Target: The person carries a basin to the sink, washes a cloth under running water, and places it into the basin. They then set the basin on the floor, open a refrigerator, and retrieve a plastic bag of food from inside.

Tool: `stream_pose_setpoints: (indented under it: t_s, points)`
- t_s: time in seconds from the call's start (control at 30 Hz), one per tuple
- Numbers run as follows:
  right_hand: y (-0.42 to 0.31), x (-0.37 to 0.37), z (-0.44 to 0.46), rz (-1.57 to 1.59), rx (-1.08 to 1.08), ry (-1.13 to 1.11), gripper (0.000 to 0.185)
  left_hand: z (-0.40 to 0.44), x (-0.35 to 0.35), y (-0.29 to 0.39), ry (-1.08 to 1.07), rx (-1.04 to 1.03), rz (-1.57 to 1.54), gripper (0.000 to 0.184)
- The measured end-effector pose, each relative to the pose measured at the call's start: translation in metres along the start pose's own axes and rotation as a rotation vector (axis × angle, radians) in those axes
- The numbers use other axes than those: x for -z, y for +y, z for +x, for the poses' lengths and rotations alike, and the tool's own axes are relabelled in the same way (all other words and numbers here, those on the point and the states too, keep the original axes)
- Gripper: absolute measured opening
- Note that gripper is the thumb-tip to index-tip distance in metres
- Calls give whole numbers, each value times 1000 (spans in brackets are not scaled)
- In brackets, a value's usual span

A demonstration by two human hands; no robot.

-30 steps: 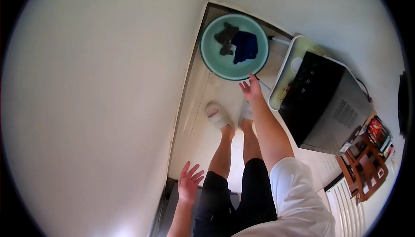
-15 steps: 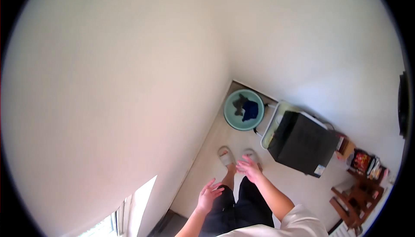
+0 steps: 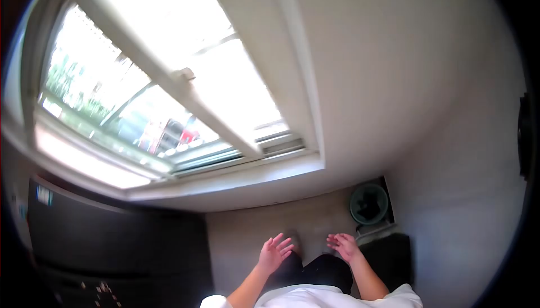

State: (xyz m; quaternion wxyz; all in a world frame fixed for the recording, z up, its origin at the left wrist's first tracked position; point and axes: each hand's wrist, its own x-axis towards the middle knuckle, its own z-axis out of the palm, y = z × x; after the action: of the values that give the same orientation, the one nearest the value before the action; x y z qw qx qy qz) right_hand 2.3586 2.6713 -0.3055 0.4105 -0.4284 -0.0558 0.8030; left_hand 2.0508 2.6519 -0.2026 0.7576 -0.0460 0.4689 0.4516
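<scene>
My left hand (image 3: 274,253) is held out in front of my body, empty, its fingers spread. To its right, my right hand (image 3: 343,247) is also empty with the fingers apart. Neither hand touches anything. Beyond my right hand, a round green basin (image 3: 353,208) stands on the floor in the corner, with dark cloth (image 3: 371,204) inside it. A dark box-shaped appliance (image 3: 388,257) is just right of my right hand.
A large bright window (image 3: 185,83) with a pale frame fills the upper left. Below it stands a big dark cabinet-like object (image 3: 118,246). The pale wall (image 3: 394,72) rises on the right. My feet are on the light floor (image 3: 242,229).
The view has swung left, bringing in the window and the dark cabinet-like object. The basin now appears smaller and farther right. My right hand has drawn back from near the basin.
</scene>
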Motion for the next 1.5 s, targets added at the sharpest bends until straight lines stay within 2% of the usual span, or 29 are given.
stream_pose_setpoints:
  t_s: [0.17,0.2,0.33,0.43,0.47,0.67,0.77,0.8,0.83,0.93,1.03,1.07,1.17,1.2,1.3,1.5]
  points:
    - [23,-67,-16,-447,-152,-61,15,-76,90,20,131,-280,-290,48]
    - [35,-83,-14,-597,-160,-82,23,-92,112,21,146,-337,-340,48]
    - [100,-175,-5,-872,-224,-159,25,-173,205,17,182,-561,-522,49]
    - [180,-226,25,-1240,-63,-295,23,-236,283,6,213,-735,-590,48]
    - [207,-251,29,-1286,-68,-299,22,-256,310,4,229,-793,-601,48]
    - [403,-390,45,-1417,280,-788,26,-378,453,-9,569,-1026,-555,58]
    - [472,-480,18,-1444,380,-940,28,-429,499,-7,761,-1138,-542,60]
    - [491,-511,7,-1476,438,-1009,30,-443,513,-5,799,-1175,-567,53]
    - [507,-539,-5,-1505,498,-1074,33,-456,525,-3,884,-1200,-528,54]
    - [551,-620,-50,-1568,875,-1330,40,-491,552,14,1111,-1256,-449,57]
    - [597,-681,-81,-1534,1164,-1526,47,-515,576,35,1466,-1282,-156,61]
    - [613,-701,-89,-1518,1215,-1581,47,-533,576,49,1617,-1181,-18,63]
    - [657,-758,-111,-1453,1359,-1726,48,-563,601,88,2004,-1129,437,63]
    - [671,-778,-118,-1425,1403,-1769,48,-569,619,101,2066,-1161,519,64]
    - [709,-828,-125,-1316,1548,-1885,47,-598,632,154,2267,-1024,746,66]
    - [765,-924,-157,-1092,1704,-2075,40,-615,669,252,2363,-1006,846,66]
